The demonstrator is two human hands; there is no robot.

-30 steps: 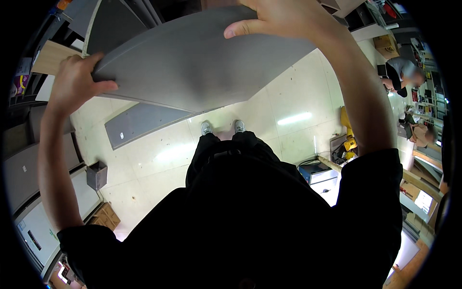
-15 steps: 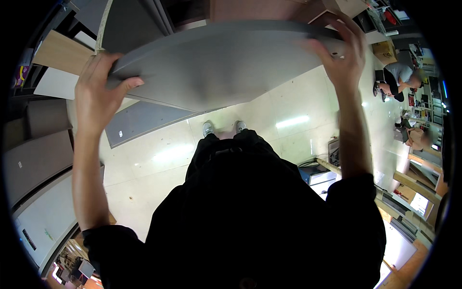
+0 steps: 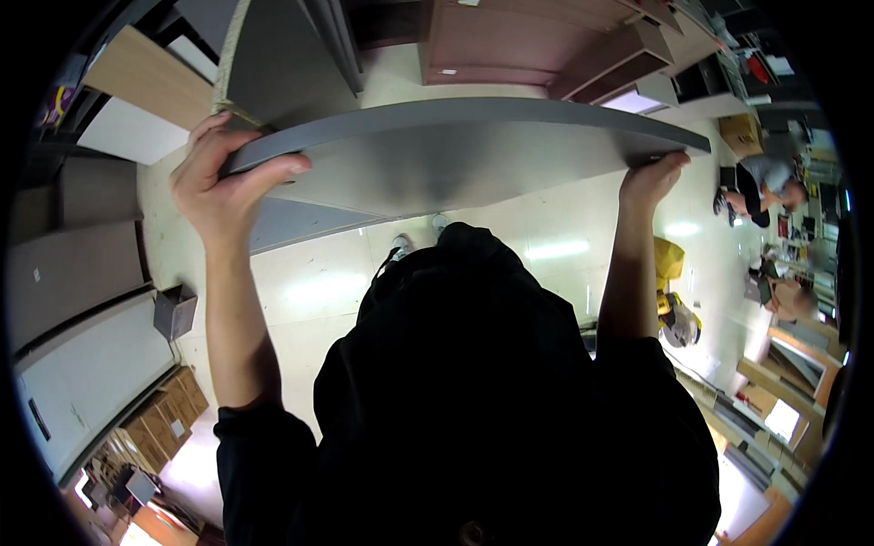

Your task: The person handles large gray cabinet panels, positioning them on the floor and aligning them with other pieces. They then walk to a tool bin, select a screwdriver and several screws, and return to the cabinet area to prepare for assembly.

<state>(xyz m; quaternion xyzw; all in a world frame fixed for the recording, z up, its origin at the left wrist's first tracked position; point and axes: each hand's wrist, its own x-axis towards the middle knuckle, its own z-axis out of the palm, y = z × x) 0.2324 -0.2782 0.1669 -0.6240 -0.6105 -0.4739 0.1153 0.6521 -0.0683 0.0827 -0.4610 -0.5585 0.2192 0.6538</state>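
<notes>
A large grey board (image 3: pixel 455 150) stands on edge across the view in front of me, its long narrow edge turned up. My left hand (image 3: pixel 228 177) grips its left end, the thumb on the near face and the fingers behind the edge. At the right end my right hand (image 3: pixel 651 182) holds the board from below its top edge, thumb along the near face; its fingers are mostly hidden. Beneath the board, on the pale floor (image 3: pixel 328 282), part of another grey panel (image 3: pixel 305 223) shows.
Upright grey panels (image 3: pixel 287 68) stand just beyond the board's left end. Reddish-brown furniture (image 3: pixel 496 45) is at the far side. A dark bin (image 3: pixel 175 311) and cardboard boxes (image 3: pixel 159 423) are at left. At right are a yellow-and-grey machine (image 3: pixel 675 318) and a crouching person (image 3: pixel 765 182).
The board's upper edge now sits lower in view, showing more floor and furniture beyond it. My left hand appears farther right. My right hand has shifted from over the top edge to lower on the board.
</notes>
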